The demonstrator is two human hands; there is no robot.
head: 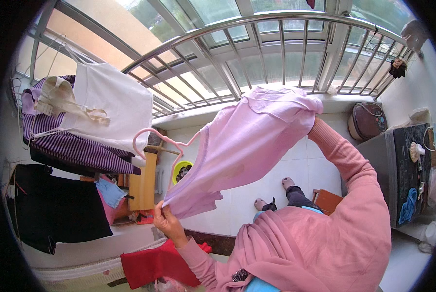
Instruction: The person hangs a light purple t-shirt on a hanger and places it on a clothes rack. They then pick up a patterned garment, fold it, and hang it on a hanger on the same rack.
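A pale lilac knit shirt [247,146] is stretched through the air before me. My left hand [169,223] pinches it near the neckline. A pink plastic hanger [167,138] sits partly inside the neck opening, its hook pointing left and one arm running down towards my left fingers. The rest of the hanger is hidden by cloth. At the far end of the shirt, only a sliver of my right hand [315,123] shows at the sleeve cuff. The cloth covers its fingers, and that end of the shirt is bunched and raised over it.
Left, a white top [110,98], a striped garment [79,135] and black trousers [61,208] hang. Ahead runs a metal railing [240,20]. A yellow-green bucket [175,173], a brown foot-bath tub [367,122], a washing machine [375,160] and a stool [327,202] surround me. Red cloth [159,264] lies lower left.
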